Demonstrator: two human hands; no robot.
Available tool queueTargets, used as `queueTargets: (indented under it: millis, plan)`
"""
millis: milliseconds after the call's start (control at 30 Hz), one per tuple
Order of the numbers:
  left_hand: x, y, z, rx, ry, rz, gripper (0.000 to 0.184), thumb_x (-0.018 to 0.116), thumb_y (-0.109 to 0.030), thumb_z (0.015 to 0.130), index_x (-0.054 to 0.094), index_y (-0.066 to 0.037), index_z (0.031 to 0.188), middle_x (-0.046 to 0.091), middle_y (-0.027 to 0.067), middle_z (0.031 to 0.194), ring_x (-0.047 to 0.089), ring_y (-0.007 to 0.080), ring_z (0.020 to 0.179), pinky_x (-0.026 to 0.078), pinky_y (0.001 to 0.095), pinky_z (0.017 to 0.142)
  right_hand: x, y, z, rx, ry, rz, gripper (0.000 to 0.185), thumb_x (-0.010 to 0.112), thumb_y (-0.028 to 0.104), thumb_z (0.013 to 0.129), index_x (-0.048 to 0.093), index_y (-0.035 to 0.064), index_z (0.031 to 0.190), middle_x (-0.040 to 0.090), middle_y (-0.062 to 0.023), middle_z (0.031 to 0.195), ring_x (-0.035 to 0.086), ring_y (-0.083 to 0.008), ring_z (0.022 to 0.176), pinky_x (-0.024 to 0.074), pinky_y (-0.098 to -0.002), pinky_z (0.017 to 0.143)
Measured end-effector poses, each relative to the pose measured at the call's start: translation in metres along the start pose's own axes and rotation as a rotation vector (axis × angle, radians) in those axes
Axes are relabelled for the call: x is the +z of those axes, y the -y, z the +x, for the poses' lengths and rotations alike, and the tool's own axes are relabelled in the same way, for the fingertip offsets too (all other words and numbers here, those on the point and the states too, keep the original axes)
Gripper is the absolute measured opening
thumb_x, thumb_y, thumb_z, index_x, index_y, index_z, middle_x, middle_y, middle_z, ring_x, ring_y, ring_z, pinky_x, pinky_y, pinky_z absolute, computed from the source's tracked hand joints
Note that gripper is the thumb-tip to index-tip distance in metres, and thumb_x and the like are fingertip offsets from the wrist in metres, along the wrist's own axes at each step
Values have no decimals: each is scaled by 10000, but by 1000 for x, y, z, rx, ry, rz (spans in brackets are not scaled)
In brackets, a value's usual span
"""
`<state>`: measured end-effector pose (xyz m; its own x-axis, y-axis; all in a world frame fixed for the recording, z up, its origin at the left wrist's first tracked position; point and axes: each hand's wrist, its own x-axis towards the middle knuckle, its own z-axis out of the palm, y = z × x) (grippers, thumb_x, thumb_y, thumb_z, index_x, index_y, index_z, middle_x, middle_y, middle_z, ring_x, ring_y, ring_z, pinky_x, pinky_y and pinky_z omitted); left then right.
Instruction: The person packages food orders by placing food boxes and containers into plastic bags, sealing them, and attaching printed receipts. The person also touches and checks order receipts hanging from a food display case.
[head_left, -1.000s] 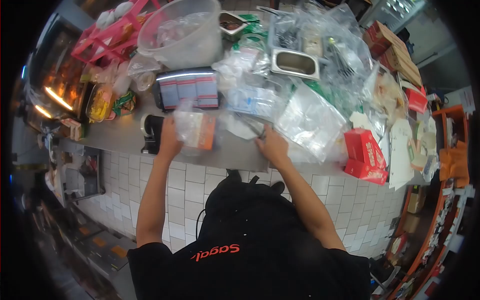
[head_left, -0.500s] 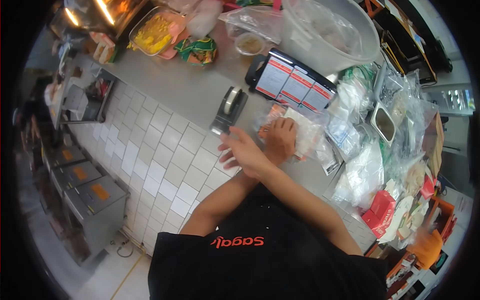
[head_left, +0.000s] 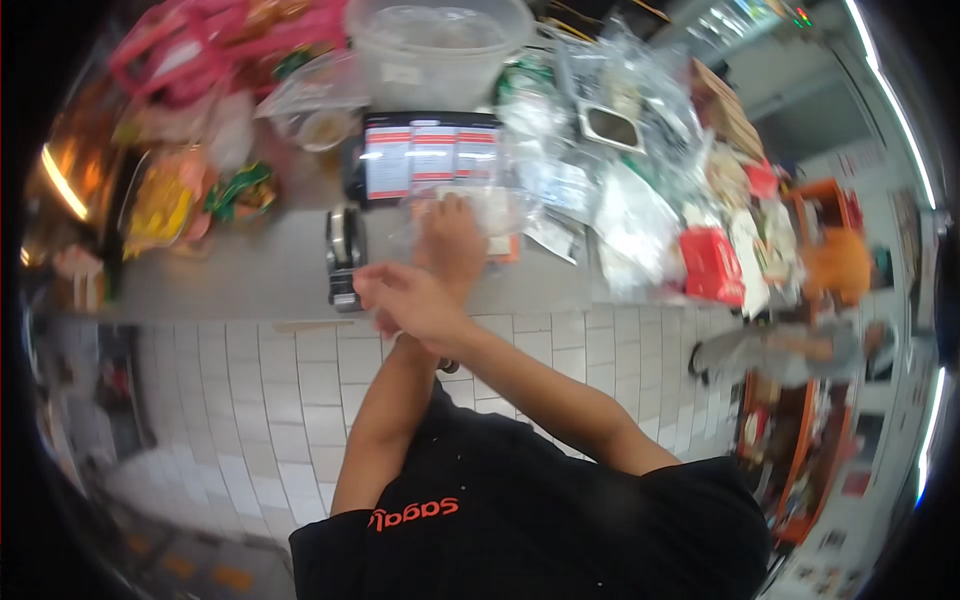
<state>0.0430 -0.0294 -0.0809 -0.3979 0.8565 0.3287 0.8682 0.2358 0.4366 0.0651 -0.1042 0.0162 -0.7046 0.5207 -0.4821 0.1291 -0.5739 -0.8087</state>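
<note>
- The left hand (head_left: 456, 240) lies over a crinkled, clear plastic bag (head_left: 505, 207) on the grey metal counter (head_left: 265, 265), just in front of the black-framed tablet (head_left: 430, 155); blur hides whether it grips.
- The right hand (head_left: 415, 302) crosses above the left wrist, beside the black tape dispenser (head_left: 345, 260); I cannot tell whether it holds anything.
- With 2 arms crossed, good handling calls for light, steady pressure on the bag and clearance between wrists.
</note>
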Motion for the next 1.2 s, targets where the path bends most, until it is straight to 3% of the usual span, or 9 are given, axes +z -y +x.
queueTargets:
  millis: [67, 200, 367, 500, 633, 700, 800, 1033, 1200]
  plan:
    - [-5, 2, 0, 44, 34, -34, 450, 664, -175, 668, 603, -6, 1080, 558, 131, 1037, 520, 314, 1030, 340, 453, 1005, -41, 30, -53, -225, 106, -225, 277, 635, 277, 940, 646, 40, 1082, 640, -35, 810, 603, -90, 646, 501, -238, 570]
    - [-15, 9, 4, 126, -40, -123, 381, 642, -102, 662, 612, -24, 1033, 557, 126, 994, 520, 319, 967, 398, 438, 883, -162, 81, -79, -471, -445, -487, 178, 586, 150, 933, 674, 22, 1018, 648, -21, 792, 596, -91, 643, 499, -242, 602]
    - [-19, 19, 12, 203, 46, -181, 332, 626, -58, 660, 615, -20, 989, 557, 132, 968, 521, 327, 927, 425, 427, 825, -345, 147, 12, -442, -977, -1129, 260, 655, 241, 874, 696, -5, 945, 692, -75, 799, 639, -139, 712, 518, -306, 649]
    - [-30, 21, 20, 239, 81, -223, 292, 613, -53, 668, 612, -27, 958, 545, 133, 922, 519, 332, 899, 426, 435, 811, -424, 195, 106, -303, -826, -1594, 267, 641, 273, 810, 719, 55, 943, 702, -180, 916, 682, -328, 788, 524, -409, 719]
    - [-35, 24, 33, 217, 182, -257, 241, 620, -73, 669, 612, -28, 906, 538, 123, 902, 520, 313, 876, 428, 424, 782, -505, 188, 194, 107, -482, -2100, 252, 600, 233, 800, 723, 57, 933, 689, -204, 942, 669, -370, 867, 524, -453, 783]
    - [-31, 29, 35, 204, 222, -293, 230, 619, -81, 672, 612, -26, 896, 538, 120, 902, 518, 306, 870, 425, 421, 773, -536, 161, 213, 47, -609, -1932, 294, 568, 226, 840, 715, -1, 956, 663, -219, 1094, 632, -388, 1022, 510, -446, 871]
    - [-29, 32, 36, 213, 234, -340, 223, 613, -89, 681, 613, -22, 894, 537, 116, 900, 515, 300, 866, 419, 420, 763, -585, 140, 230, 150, -720, -1820, 279, 572, 204, 834, 713, -15, 935, 671, -227, 1054, 640, -388, 1007, 509, -446, 873]
    - [-31, 32, 40, 215, 287, -362, 257, 622, -106, 667, 609, -8, 905, 532, 125, 921, 510, 308, 883, 414, 427, 774, -518, 191, 173, -87, -534, -1992, 182, 661, 226, 748, 758, 143, 878, 700, -155, 856, 667, -346, 779, 526, -415, 739]
    - [-28, 29, 38, 230, 277, -306, 308, 632, -114, 639, 595, 15, 915, 523, 156, 938, 502, 340, 902, 407, 452, 809, -489, 203, 143, -210, -823, -1418, 194, 727, 282, 741, 761, 133, 861, 706, -105, 779, 673, -239, 712, 513, -347, 673]
